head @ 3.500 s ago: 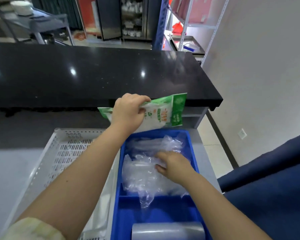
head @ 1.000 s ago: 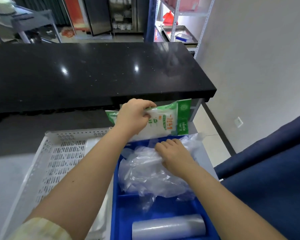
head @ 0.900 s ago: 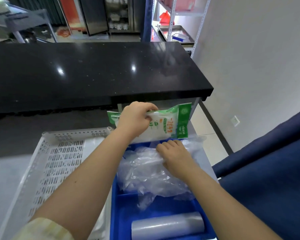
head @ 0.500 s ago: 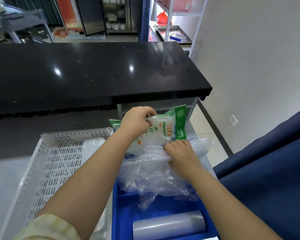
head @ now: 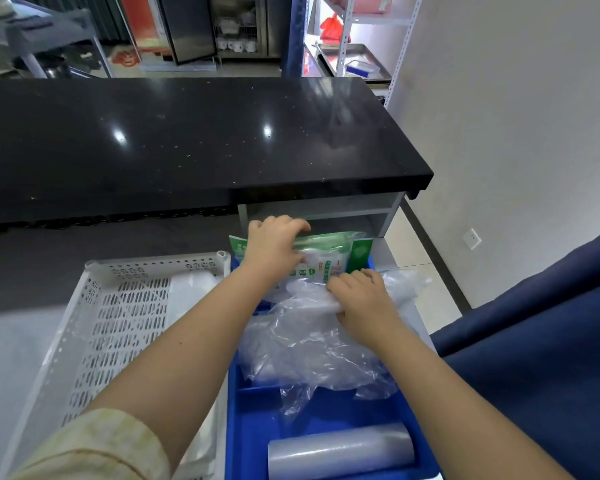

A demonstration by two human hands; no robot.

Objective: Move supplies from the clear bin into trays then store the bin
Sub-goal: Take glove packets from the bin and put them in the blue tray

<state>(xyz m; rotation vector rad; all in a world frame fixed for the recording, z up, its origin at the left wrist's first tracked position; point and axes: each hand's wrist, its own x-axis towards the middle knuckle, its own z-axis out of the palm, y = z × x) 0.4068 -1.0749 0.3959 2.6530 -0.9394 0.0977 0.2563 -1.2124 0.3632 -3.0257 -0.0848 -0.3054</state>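
My left hand (head: 274,242) grips the top of a green-and-white packet (head: 329,259) and holds it upright at the far end of the blue tray (head: 253,420). My right hand (head: 362,304) presses and pinches a heap of clear plastic bags (head: 312,348) in the same tray, just in front of the packet. A roll of clear film (head: 340,452) lies in the tray's near compartment. Beside it on the left stands a white perforated tray (head: 118,317) with white plastic (head: 191,289) in its far right corner. No clear bin is in view.
A black stone counter (head: 187,140) overhangs the far side, with a grey shelf opening (head: 354,216) right behind the packet. Dark blue fabric (head: 534,341) fills the right. A metal rack (head: 357,46) stands at the back by the white wall.
My left hand has lowered the green packet down into the far end of the blue tray. My right hand has shifted forward on the clear bags, pulling them toward me.
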